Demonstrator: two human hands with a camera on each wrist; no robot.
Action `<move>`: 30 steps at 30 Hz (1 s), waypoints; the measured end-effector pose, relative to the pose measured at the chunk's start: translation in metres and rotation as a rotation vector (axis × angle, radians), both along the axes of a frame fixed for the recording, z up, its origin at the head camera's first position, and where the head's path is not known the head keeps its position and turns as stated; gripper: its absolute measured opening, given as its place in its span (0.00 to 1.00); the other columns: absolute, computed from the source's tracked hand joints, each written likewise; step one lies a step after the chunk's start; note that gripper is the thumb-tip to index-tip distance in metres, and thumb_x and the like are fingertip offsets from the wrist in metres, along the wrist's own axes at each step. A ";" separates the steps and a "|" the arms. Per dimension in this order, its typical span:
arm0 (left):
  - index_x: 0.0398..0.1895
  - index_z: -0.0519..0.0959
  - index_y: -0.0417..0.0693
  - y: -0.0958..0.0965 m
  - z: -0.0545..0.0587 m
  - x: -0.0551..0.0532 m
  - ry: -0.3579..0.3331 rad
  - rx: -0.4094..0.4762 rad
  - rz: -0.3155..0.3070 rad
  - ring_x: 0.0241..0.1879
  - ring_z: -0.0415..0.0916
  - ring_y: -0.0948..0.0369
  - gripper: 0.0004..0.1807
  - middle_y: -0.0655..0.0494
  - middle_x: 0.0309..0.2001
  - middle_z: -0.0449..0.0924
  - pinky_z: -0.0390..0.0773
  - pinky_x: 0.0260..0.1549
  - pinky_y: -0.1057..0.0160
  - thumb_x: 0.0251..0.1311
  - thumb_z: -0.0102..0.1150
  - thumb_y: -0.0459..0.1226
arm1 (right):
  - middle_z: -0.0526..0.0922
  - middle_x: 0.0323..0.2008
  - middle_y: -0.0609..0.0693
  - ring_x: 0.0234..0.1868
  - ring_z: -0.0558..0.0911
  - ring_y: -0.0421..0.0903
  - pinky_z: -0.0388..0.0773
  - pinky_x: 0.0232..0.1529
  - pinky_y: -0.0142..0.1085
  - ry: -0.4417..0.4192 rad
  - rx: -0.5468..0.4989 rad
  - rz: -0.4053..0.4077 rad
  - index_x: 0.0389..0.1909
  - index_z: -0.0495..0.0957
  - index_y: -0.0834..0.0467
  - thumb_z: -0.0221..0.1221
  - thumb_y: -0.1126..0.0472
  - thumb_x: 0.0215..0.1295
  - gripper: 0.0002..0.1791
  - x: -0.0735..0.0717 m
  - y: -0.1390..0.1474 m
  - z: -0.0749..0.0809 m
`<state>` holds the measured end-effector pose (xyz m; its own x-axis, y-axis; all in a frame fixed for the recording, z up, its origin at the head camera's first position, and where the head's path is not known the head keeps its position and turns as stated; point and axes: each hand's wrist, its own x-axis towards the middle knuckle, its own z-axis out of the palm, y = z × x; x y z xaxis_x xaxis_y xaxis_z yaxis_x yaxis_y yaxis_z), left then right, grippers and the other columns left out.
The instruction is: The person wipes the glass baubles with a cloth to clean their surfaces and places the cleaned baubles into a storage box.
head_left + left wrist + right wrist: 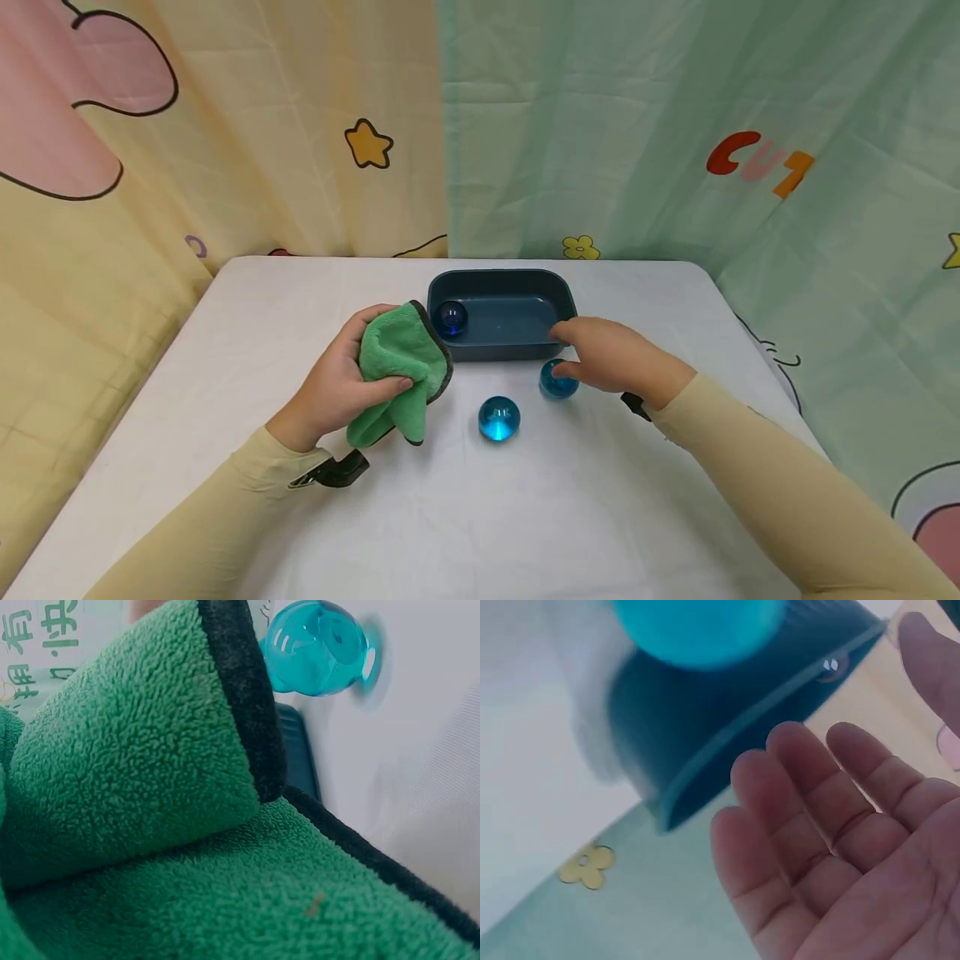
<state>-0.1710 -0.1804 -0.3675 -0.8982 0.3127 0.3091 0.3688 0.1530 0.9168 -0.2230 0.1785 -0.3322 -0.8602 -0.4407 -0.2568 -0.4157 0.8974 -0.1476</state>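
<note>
My left hand (348, 379) grips a bunched green towel (401, 358) with dark edging, thumb laid over its front. The towel fills most of the left wrist view. My right hand (618, 358) hovers by the front right corner of a dark blue tray (491, 352), its fingers loosely spread with nothing in them. In the head view its thumb overlaps a turquoise glass ball (557, 382) on the table. Another turquoise glass ball (498, 418) rests nearer to me, between the hands. Inside the tray's left end lies a dark blue ball (452, 317).
A white cloth covers the table (480, 517). Behind it hang patterned curtains (600, 125), yellow at left and green at right. The tray stands near the table's far edge. A black strap device (341, 469) sits at my left wrist.
</note>
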 end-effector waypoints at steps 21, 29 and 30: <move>0.77 0.63 0.47 0.009 0.001 -0.002 -0.010 0.008 -0.018 0.55 0.76 0.58 0.48 0.54 0.61 0.76 0.77 0.55 0.67 0.52 0.74 0.22 | 0.86 0.55 0.58 0.53 0.85 0.53 0.85 0.58 0.50 0.118 -0.001 -0.077 0.62 0.75 0.61 0.76 0.48 0.61 0.36 0.017 0.009 -0.060; 0.77 0.63 0.48 0.019 0.005 -0.006 -0.013 0.005 -0.053 0.56 0.77 0.56 0.47 0.49 0.62 0.75 0.78 0.55 0.65 0.54 0.73 0.23 | 0.85 0.51 0.52 0.49 0.84 0.51 0.86 0.52 0.48 0.195 -0.349 0.007 0.60 0.77 0.58 0.77 0.50 0.59 0.32 0.031 -0.015 -0.020; 0.77 0.63 0.48 0.021 0.006 -0.007 -0.014 0.007 -0.059 0.56 0.76 0.55 0.47 0.49 0.62 0.75 0.78 0.55 0.64 0.54 0.73 0.23 | 0.85 0.51 0.51 0.49 0.84 0.50 0.86 0.51 0.47 0.220 -0.404 0.028 0.60 0.77 0.59 0.77 0.50 0.59 0.32 0.033 -0.020 -0.013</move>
<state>-0.1777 -0.1596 -0.3615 -0.8823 0.3635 0.2990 0.3643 0.1252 0.9228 -0.1897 0.1581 -0.3451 -0.8614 -0.4916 0.1276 -0.4994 0.7742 -0.3889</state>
